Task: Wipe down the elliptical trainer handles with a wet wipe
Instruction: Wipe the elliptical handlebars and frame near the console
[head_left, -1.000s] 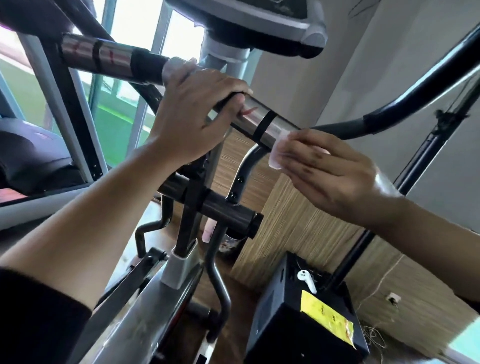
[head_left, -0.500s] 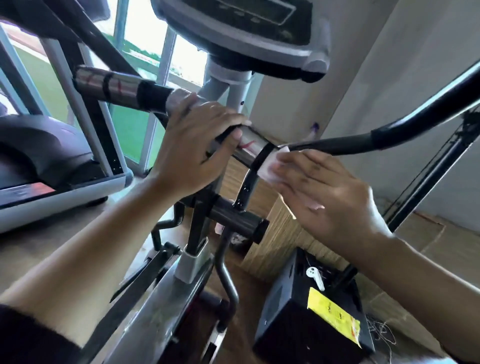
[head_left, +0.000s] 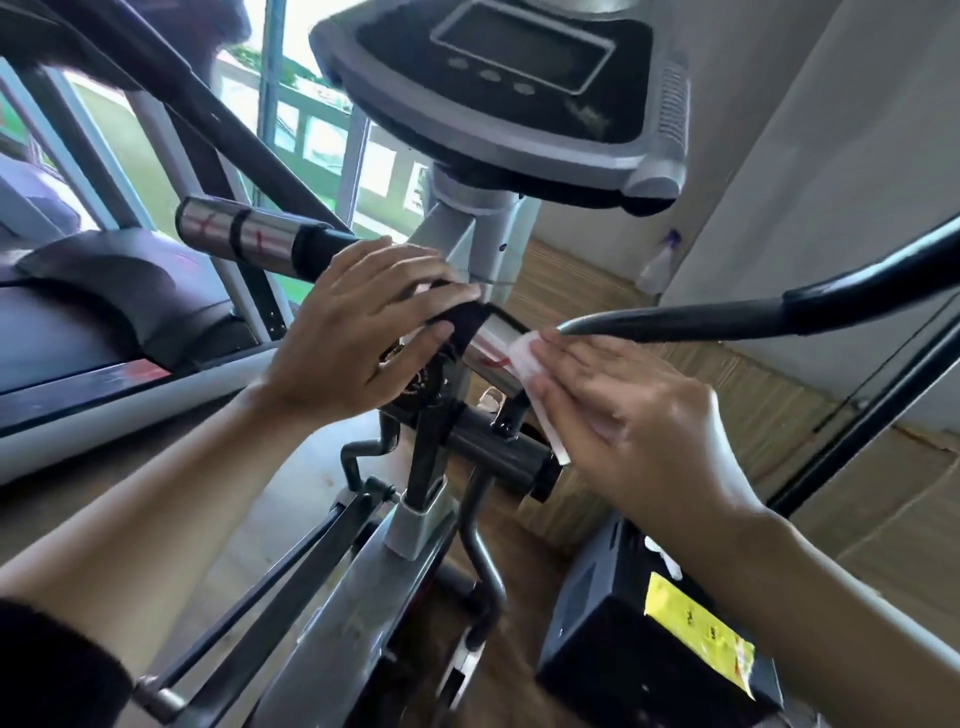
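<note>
- Where the fixed handlebar's right-hand chrome grip section (head_left: 491, 345) slopes down from the console post, a white wet wipe (head_left: 524, 358) lies against it, pressed there by the right hand (head_left: 634, 410).
- Right hand: fingers straight and close together, laid flat over the wipe; a strip of wipe hangs out below the palm edge.
- Left hand (head_left: 358, 332): fingers and thumb curled round the black foam part of the same handlebar, just left of the wipe, beneath the console.
- Handlebar, left end (head_left: 234, 238): chrome sensor section with a black band, jutting out to the left, untouched.
- Moving arm handle (head_left: 727, 314): black bar running in from the right, its tip just above the right hand's fingers.
- Console (head_left: 519, 78): grey and black housing with a blank display and three round buttons, above both hands.
- Black box (head_left: 623, 644): on the floor at lower right, bearing a yellow label (head_left: 696, 634).
- Treadmill (head_left: 104, 322): at left, beside the window.
- Spray bottle (head_left: 655, 265): standing by the wall, blurred.
- Floor: wood-look planks with a woven mat.
</note>
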